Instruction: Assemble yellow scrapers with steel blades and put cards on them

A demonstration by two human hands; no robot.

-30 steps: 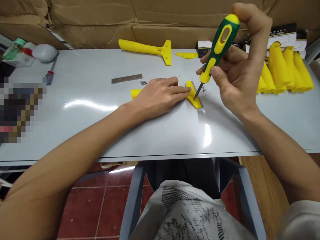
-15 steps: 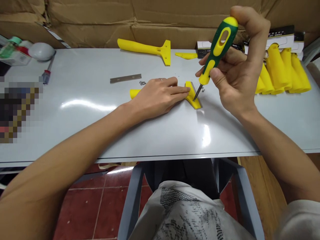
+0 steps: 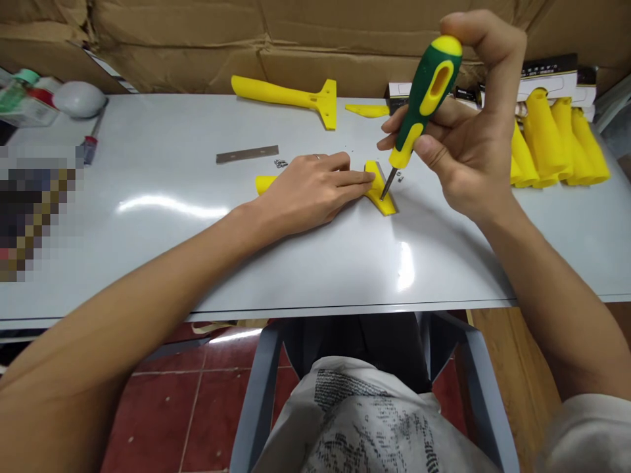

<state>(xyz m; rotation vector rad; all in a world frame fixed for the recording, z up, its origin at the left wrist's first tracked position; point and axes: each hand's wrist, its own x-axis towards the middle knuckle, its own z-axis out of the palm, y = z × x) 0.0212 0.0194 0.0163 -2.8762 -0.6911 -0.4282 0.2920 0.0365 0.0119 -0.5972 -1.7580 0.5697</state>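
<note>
My left hand is closed over the handle of a yellow scraper, pressing it flat on the table. The scraper's wide head sticks out past my fingertips, with a blade edge showing along its right side. In my right hand is a green and yellow screwdriver, one finger on the butt of its handle. It leans slightly, and its tip stands on the near half of the scraper head, at a screw spot. Tiny screws lie just right of the head. More screws and a loose metal blade lie behind my left hand.
Another yellow scraper lies at the back, beside a small yellow piece. Several yellow handles and boxes are at the right. A second screwdriver lies far left. Cardboard walls off the back.
The screwdriver handle has turned a little and tilted slightly left with my right hand. Its tip stays on the scraper head. My left hand has not moved.
</note>
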